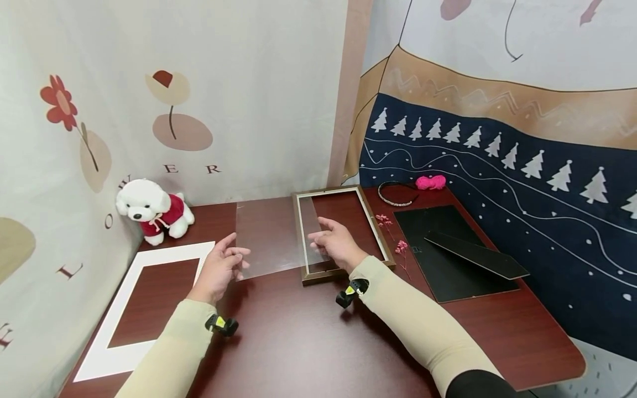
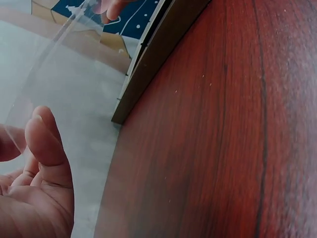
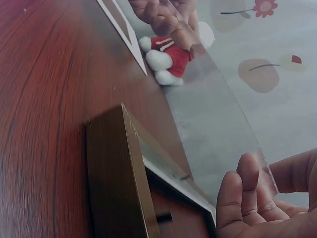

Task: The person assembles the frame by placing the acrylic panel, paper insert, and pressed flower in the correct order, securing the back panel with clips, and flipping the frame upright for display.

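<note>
Both hands hold a clear plastic sheet [image 1: 269, 237] in the air. My left hand [image 1: 219, 271] pinches its left edge; in the left wrist view the thumb [image 2: 47, 136] lies against the sheet. At the opposite edge, my right hand [image 1: 338, 243] pinches it between thumb and fingers [image 3: 242, 183]. A picture frame [image 1: 305, 243] with a brown outer side and pale inner lip lies below the right hand, and the sheet's right part overlaps its opening in the head view. To the left of the left hand lies a white mat board [image 1: 94, 351] with a rectangular cut-out.
On the right lies a black backing board [image 1: 433, 265] with its stand flap [image 1: 478, 257] raised. Pink dried flowers [image 1: 401, 249] lie between it and the frame. Behind are a headband [image 1: 395, 203] and pink yarn [image 1: 431, 182]. A white toy dog [image 1: 144, 199] stands at the back left.
</note>
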`<state>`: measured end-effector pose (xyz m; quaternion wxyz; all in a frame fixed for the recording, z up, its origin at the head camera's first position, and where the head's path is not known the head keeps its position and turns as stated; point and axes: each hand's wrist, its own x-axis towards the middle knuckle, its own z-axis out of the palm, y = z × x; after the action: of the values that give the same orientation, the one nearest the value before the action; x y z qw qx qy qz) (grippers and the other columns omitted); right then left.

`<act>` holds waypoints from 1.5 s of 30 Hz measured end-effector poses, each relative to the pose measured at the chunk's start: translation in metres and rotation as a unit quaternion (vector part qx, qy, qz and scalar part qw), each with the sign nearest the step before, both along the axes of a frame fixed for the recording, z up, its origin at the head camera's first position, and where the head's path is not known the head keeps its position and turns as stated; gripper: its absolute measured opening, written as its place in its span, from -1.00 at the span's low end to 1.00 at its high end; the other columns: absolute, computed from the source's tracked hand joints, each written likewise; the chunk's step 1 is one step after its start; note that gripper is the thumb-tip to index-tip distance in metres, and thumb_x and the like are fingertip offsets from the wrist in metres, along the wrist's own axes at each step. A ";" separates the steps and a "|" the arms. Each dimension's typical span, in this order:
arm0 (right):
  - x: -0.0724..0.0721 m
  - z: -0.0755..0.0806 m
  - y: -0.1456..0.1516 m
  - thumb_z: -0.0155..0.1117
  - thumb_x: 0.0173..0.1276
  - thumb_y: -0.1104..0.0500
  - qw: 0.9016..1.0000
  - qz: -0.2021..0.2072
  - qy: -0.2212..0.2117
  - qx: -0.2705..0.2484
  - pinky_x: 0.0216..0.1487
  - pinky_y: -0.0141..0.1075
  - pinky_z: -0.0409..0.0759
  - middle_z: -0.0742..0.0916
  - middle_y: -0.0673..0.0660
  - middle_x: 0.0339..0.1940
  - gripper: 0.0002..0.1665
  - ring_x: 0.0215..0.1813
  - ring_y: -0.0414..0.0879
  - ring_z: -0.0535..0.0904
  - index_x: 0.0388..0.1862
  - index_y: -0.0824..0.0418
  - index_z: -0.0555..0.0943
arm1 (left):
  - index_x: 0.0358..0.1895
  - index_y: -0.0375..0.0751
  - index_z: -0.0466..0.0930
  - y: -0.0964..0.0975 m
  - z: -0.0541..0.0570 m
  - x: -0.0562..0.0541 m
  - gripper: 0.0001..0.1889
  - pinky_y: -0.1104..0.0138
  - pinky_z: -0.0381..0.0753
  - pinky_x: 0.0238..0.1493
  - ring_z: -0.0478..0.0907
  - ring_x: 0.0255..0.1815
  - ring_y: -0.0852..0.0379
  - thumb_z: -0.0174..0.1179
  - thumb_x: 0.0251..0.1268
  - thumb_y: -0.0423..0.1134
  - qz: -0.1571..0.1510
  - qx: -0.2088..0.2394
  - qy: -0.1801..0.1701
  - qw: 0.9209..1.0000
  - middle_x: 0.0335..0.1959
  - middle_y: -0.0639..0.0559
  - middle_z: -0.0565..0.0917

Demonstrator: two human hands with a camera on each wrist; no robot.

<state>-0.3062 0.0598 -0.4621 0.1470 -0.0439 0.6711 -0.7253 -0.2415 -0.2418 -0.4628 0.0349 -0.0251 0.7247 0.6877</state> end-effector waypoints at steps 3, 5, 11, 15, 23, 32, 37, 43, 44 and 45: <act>0.000 0.001 0.009 0.11 0.54 0.44 1.000 -0.003 0.001 0.006 -0.24 -0.38 0.69 0.68 0.51 0.27 -0.17 -0.32 -0.19 0.70 0.72 0.26 0.13 | 0.74 -0.23 -0.17 0.006 0.000 -0.002 -0.24 0.40 0.58 -0.49 0.62 -0.39 0.26 -0.06 0.62 -0.49 -0.014 -0.012 0.001 1.000 -0.15 0.12 0.71; 0.000 0.001 0.015 0.11 0.57 0.42 1.000 -0.005 0.003 0.012 -0.20 -0.37 0.70 0.67 0.51 0.27 -0.19 -0.31 -0.19 0.70 0.72 0.27 0.12 | 0.74 -0.21 -0.16 0.009 -0.001 -0.004 -0.23 0.39 0.58 -0.49 0.62 -0.41 0.25 -0.04 0.61 -0.48 -0.021 -0.016 -0.003 1.000 -0.18 0.11 0.71; 0.001 -0.001 0.032 0.14 0.57 0.41 0.999 -0.022 0.003 0.027 -0.20 -0.38 0.71 0.68 0.50 0.25 -0.19 -0.30 -0.19 0.69 0.72 0.27 0.14 | 0.75 -0.16 -0.14 0.021 -0.007 -0.009 -0.20 0.37 0.59 -0.49 0.61 -0.43 0.22 0.04 0.59 -0.46 -0.048 -0.021 -0.011 0.999 -0.21 0.09 0.72; 0.001 -0.001 0.043 0.12 0.56 0.43 0.999 -0.026 0.005 0.031 -0.20 -0.37 0.71 0.67 0.52 0.25 -0.19 -0.31 -0.19 0.69 0.72 0.29 0.13 | 0.74 -0.18 -0.14 0.030 -0.011 -0.013 -0.19 0.38 0.59 -0.50 0.60 -0.45 0.22 0.05 0.58 -0.47 -0.059 -0.020 -0.007 0.998 -0.24 0.11 0.72; 0.000 -0.001 0.066 0.04 0.61 0.40 0.999 -0.025 0.005 0.040 -0.14 -0.33 0.72 0.63 0.54 0.30 -0.22 -0.27 -0.15 0.68 0.73 0.28 0.10 | 0.74 -0.15 -0.13 0.049 -0.016 -0.022 -0.19 0.37 0.57 -0.51 0.59 -0.47 0.20 0.08 0.59 -0.44 -0.078 -0.019 -0.012 0.997 -0.23 0.06 0.71; -0.002 -0.002 0.091 0.03 0.59 0.40 0.998 -0.027 0.004 0.061 -0.17 -0.37 0.71 0.61 0.55 0.32 -0.20 -0.29 -0.18 0.67 0.74 0.28 0.07 | 0.74 -0.19 -0.13 0.070 -0.020 -0.030 -0.21 0.42 0.45 -0.58 0.57 -0.50 0.21 0.07 0.61 -0.42 -0.095 -0.036 -0.009 0.995 -0.18 -0.10 0.72; -0.005 -0.004 0.102 0.05 0.60 0.39 0.997 -0.030 0.002 0.077 -0.16 -0.38 0.71 0.61 0.54 0.33 -0.21 -0.29 -0.19 0.67 0.74 0.28 0.09 | 0.73 -0.22 -0.12 0.080 -0.020 -0.033 -0.22 0.43 0.37 -0.61 0.56 -0.52 0.21 0.05 0.60 -0.44 -0.102 -0.037 -0.004 0.994 -0.22 -0.05 0.73; -0.008 -0.004 0.116 0.11 0.62 0.33 0.993 -0.028 -0.010 0.114 -0.11 -0.36 0.72 0.67 0.44 0.31 -0.21 -0.22 -0.14 0.66 0.73 0.25 0.12 | 0.73 -0.25 -0.12 0.092 -0.021 -0.038 -0.22 0.43 0.31 -0.63 0.56 -0.53 0.22 0.05 0.58 -0.44 -0.117 -0.046 -0.006 0.992 -0.25 0.01 0.72; -0.008 -0.004 0.118 0.10 0.62 0.33 0.993 -0.027 -0.011 0.117 -0.11 -0.36 0.72 0.67 0.44 0.31 -0.22 -0.22 -0.14 0.66 0.73 0.25 0.12 | 0.73 -0.24 -0.11 0.093 -0.021 -0.039 -0.22 0.42 0.31 -0.63 0.56 -0.53 0.21 0.04 0.58 -0.43 -0.119 -0.049 -0.009 0.992 -0.23 -0.02 0.73; -0.009 -0.004 0.119 0.10 0.62 0.32 0.992 -0.027 -0.011 0.119 -0.12 -0.37 0.72 0.67 0.45 0.31 -0.22 -0.22 -0.15 0.66 0.73 0.27 0.12 | 0.72 -0.24 -0.10 0.095 -0.021 -0.040 -0.23 0.42 0.31 -0.63 0.56 -0.53 0.20 0.04 0.58 -0.43 -0.118 -0.053 -0.012 0.992 -0.22 -0.05 0.73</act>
<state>-0.3157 0.1791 -0.4658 0.1391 -0.0005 0.7519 -0.6445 -0.2819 -0.1463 -0.4840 0.1235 0.0507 0.7573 0.6393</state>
